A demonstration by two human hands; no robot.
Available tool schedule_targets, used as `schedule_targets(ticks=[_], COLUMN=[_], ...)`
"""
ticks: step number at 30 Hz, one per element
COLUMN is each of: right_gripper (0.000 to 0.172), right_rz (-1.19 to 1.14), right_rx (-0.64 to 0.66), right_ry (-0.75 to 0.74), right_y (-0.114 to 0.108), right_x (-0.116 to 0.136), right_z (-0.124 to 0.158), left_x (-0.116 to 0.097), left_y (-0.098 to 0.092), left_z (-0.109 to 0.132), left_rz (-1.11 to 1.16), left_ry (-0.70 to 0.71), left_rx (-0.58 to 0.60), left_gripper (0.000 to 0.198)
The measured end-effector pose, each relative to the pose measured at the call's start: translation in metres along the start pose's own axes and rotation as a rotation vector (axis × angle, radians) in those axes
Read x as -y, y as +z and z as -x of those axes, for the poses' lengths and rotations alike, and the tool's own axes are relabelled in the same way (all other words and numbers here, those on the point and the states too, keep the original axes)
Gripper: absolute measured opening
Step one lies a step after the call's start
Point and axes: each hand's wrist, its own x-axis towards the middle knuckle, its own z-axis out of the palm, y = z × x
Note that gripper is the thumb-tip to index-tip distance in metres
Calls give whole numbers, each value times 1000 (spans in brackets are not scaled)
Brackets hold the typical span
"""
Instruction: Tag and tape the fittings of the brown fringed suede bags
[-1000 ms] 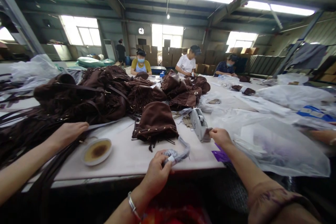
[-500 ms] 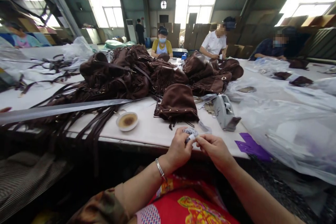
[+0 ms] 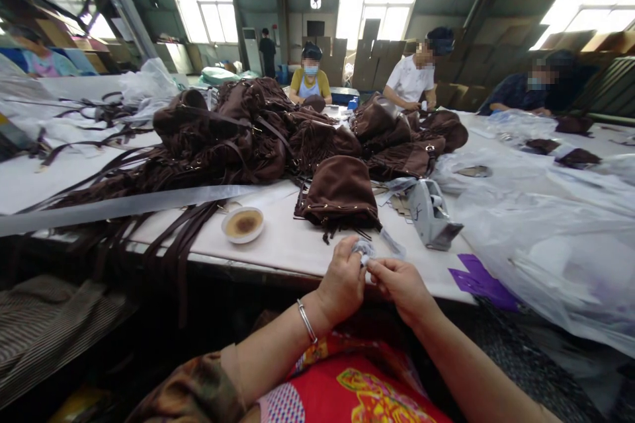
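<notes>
My left hand (image 3: 343, 281), with a silver bangle on the wrist, is closed around a small bunched piece of whitish, see-through plastic (image 3: 364, 248). The thumb and finger of my right hand (image 3: 399, 284) pinch its white end, right against the left fingertips. What exactly the plastic is I cannot make out. Just beyond my hands a dark brown fringed drawstring bag (image 3: 341, 188) lies on the white table (image 3: 282, 244). A clear strip (image 3: 393, 243) rests between the bag and my right hand.
A grey tape dispenser (image 3: 432, 215) stands right of the bag, a white dish (image 3: 242, 225) of brownish stuff to its left. Behind is a pile of brown bags (image 3: 233, 125) with straps hanging over the edge. Plastic sheeting (image 3: 546, 244) and purple pieces (image 3: 483, 281) lie right. Several people work across the table.
My fingers have shifted slightly on the plastic, and its white end now sits more hidden between them. The view has moved a little, so everything appears slightly further right.
</notes>
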Motion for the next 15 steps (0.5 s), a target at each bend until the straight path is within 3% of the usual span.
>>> schedule_targets(ticks=[7,15], right_gripper=[49,36], right_rz=[-114,-173], right_rx=[73,15], right_ry=[113,339], right_y=[-4,5], right_x=[-7,-12], right_z=[-3,-8], left_x=[6,13], left_y=[5,16], left_z=[3,12], left_rz=[-86,-144], left_ry=[67,158], left_rx=[41,45], left_gripper=[27,44])
